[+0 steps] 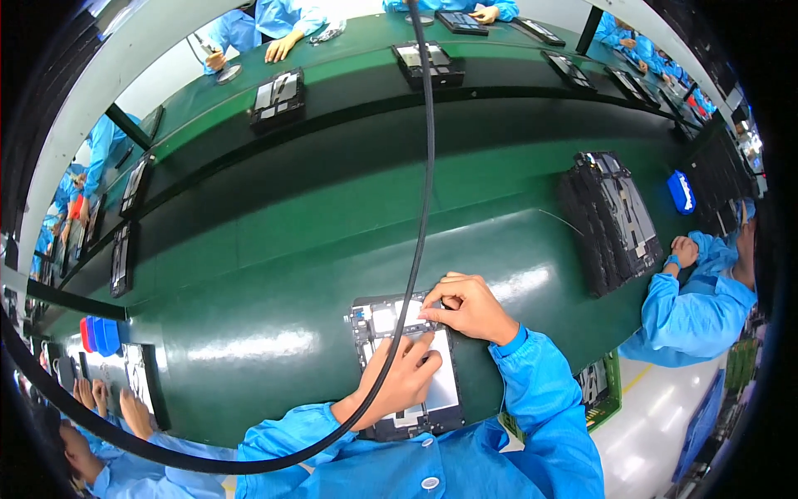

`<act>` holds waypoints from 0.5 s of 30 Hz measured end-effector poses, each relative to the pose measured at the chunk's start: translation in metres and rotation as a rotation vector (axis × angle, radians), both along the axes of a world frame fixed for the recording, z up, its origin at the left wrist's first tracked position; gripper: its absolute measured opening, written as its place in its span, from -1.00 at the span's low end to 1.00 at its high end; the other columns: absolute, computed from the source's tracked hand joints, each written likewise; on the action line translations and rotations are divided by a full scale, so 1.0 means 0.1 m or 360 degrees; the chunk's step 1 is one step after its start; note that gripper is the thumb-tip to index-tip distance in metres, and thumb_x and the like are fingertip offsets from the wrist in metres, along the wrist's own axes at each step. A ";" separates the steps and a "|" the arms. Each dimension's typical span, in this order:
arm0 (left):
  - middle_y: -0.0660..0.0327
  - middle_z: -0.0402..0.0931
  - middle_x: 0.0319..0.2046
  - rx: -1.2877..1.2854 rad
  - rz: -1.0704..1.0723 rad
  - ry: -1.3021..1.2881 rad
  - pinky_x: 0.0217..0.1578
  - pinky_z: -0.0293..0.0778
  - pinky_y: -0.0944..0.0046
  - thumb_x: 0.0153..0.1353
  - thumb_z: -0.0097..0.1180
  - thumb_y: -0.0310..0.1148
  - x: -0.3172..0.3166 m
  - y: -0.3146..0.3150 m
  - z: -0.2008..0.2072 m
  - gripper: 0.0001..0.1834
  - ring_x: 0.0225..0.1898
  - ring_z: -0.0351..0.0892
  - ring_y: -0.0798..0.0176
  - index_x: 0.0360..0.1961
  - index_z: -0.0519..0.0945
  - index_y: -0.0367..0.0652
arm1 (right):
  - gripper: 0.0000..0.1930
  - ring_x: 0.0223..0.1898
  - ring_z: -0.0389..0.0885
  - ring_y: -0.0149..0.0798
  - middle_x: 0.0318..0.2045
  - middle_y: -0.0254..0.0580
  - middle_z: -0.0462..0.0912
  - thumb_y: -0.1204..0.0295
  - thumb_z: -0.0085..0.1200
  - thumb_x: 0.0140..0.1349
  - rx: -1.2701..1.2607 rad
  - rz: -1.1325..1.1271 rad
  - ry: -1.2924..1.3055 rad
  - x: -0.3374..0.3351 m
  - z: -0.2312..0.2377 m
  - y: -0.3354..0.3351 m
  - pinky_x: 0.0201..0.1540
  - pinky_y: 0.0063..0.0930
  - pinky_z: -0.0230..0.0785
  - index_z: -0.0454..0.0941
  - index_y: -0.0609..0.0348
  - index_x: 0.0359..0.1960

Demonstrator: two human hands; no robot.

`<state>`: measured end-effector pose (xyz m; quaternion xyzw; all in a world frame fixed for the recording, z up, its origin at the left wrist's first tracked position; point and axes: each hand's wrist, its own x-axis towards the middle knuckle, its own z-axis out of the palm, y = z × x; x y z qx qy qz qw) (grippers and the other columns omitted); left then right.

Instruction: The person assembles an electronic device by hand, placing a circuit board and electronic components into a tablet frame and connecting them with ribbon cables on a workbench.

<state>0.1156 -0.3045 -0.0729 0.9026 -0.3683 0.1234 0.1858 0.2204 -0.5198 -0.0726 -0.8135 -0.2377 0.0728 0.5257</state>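
Observation:
An opened tablet [443, 384], with a black frame and pale silver panels inside, lies on the green bench in front of me. My left hand [395, 378] rests on its middle, fingers stretched and partly apart, holding nothing that shows. At the tablet's upper right edge, my right hand [470, 306] has its thumb and forefinger pinched together over a whitish part. Whatever sits between those fingertips is too small to make out. The other fingers of that hand are curled.
A black cable [428, 150] hangs across the view before the tablet. A tall stack of opened tablets [619, 212] and a blue bin [682, 193] stand right on the green bench [249, 291]. Co-workers sit at both sides. A raised shelf at the back carries more tablets.

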 end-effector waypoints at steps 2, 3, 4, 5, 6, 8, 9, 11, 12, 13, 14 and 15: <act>0.12 0.64 0.20 0.0013 0.0032 0.0023 -0.13 0.42 0.06 0.00 0.39 -0.35 -0.01 -0.01 0.03 -0.62 -0.12 0.57 0.08 -0.08 0.69 -0.02 | -0.84 -0.50 0.32 -0.27 -0.67 -0.31 0.30 0.39 0.59 0.15 0.0019 -0.0023 0.0019 -0.02 0.00 0.02 -0.37 -0.23 0.20 0.86 0.10 -0.28; 0.12 0.64 0.20 0.0012 0.0064 0.0024 -0.13 0.42 0.06 -0.01 0.39 -0.34 -0.01 -0.02 0.05 -0.61 -0.12 0.56 0.08 -0.08 0.69 -0.02 | -0.84 -0.50 0.30 -0.27 -0.67 -0.32 0.28 0.41 0.61 0.12 0.0032 -0.0062 0.0037 -0.03 0.00 0.02 -0.37 -0.24 0.20 0.87 0.09 -0.30; 0.12 0.64 0.21 0.0011 0.0096 0.0024 -0.13 0.41 0.05 -0.03 0.39 -0.34 -0.01 -0.03 0.06 -0.60 -0.12 0.56 0.08 -0.08 0.69 -0.02 | -0.84 -0.50 0.30 -0.27 -0.67 -0.32 0.28 0.41 0.61 0.12 0.0031 -0.0058 0.0037 -0.04 -0.01 0.03 -0.37 -0.24 0.20 0.87 0.09 -0.30; 0.12 0.64 0.21 0.0010 0.0100 0.0025 -0.13 0.41 0.05 -0.03 0.39 -0.34 -0.01 -0.03 0.05 -0.60 -0.12 0.56 0.08 -0.08 0.69 -0.02 | -0.84 -0.50 0.29 -0.28 -0.68 -0.32 0.28 0.40 0.61 0.12 0.0034 -0.0081 0.0041 -0.04 -0.02 0.04 -0.37 -0.24 0.20 0.88 0.09 -0.30; 0.11 0.64 0.22 -0.0002 0.0100 0.0027 -0.14 0.41 0.05 -0.03 0.39 -0.33 -0.01 -0.02 0.06 -0.59 -0.13 0.56 0.08 -0.08 0.69 -0.02 | -0.84 -0.50 0.29 -0.28 -0.68 -0.31 0.28 0.40 0.61 0.12 0.0037 -0.0105 0.0044 -0.05 -0.03 0.05 -0.37 -0.24 0.19 0.88 0.09 -0.31; 0.11 0.64 0.22 -0.0015 0.0103 0.0031 -0.14 0.40 0.05 -0.04 0.40 -0.33 -0.01 -0.03 0.05 -0.59 -0.13 0.56 0.08 -0.08 0.68 -0.03 | -0.84 -0.50 0.29 -0.28 -0.69 -0.31 0.28 0.39 0.61 0.11 0.0021 -0.0120 0.0042 -0.06 -0.02 0.07 -0.37 -0.24 0.19 0.88 0.09 -0.32; 0.10 0.65 0.22 -0.0040 0.0087 0.0028 -0.15 0.40 0.06 -0.04 0.39 -0.33 0.00 -0.03 0.04 -0.58 -0.14 0.55 0.09 -0.08 0.69 -0.03 | -0.84 -0.51 0.28 -0.28 -0.69 -0.31 0.28 0.39 0.62 0.11 0.0006 -0.0136 0.0041 -0.06 -0.02 0.08 -0.37 -0.24 0.19 0.88 0.09 -0.33; 0.10 0.65 0.21 -0.0066 0.0073 0.0029 -0.15 0.40 0.07 -0.04 0.39 -0.32 0.01 -0.03 0.04 -0.58 -0.14 0.55 0.10 -0.08 0.69 -0.04 | -0.84 -0.51 0.28 -0.27 -0.69 -0.31 0.29 0.38 0.62 0.11 -0.0003 -0.0145 0.0040 -0.07 -0.01 0.09 -0.38 -0.23 0.19 0.88 0.09 -0.33; 0.10 0.66 0.21 -0.0002 0.0066 -0.0010 -0.14 0.41 0.07 -0.05 0.39 -0.31 0.02 -0.02 0.05 -0.58 -0.13 0.56 0.11 -0.08 0.69 -0.05 | -0.84 -0.51 0.27 -0.27 -0.70 -0.31 0.29 0.38 0.62 0.11 -0.0010 -0.0157 0.0037 -0.07 -0.01 0.09 -0.38 -0.23 0.19 0.88 0.09 -0.33; 0.10 0.67 0.21 0.0063 0.0057 -0.0049 -0.14 0.41 0.07 -0.05 0.39 -0.30 0.01 -0.02 0.05 -0.58 -0.13 0.57 0.12 -0.08 0.69 -0.06 | -0.84 -0.51 0.27 -0.27 -0.70 -0.31 0.29 0.38 0.62 0.11 -0.0011 -0.0154 0.0039 -0.07 -0.01 0.09 -0.38 -0.23 0.19 0.88 0.09 -0.33; 0.10 0.67 0.21 0.0061 0.0060 -0.0047 -0.14 0.41 0.07 -0.05 0.39 -0.30 0.00 -0.01 0.04 -0.58 -0.13 0.57 0.12 -0.08 0.69 -0.06 | -0.84 -0.51 0.27 -0.27 -0.70 -0.31 0.29 0.37 0.63 0.11 -0.0010 -0.0156 0.0041 -0.08 -0.01 0.10 -0.38 -0.23 0.18 0.88 0.09 -0.33; 0.11 0.67 0.22 0.0060 0.0066 -0.0036 -0.13 0.42 0.08 -0.05 0.39 -0.30 -0.01 0.00 0.01 -0.57 -0.12 0.57 0.13 -0.08 0.69 -0.07 | -0.83 -0.52 0.27 -0.27 -0.71 -0.31 0.29 0.36 0.63 0.11 -0.0007 -0.0157 0.0041 -0.07 -0.01 0.10 -0.38 -0.23 0.18 0.88 0.08 -0.33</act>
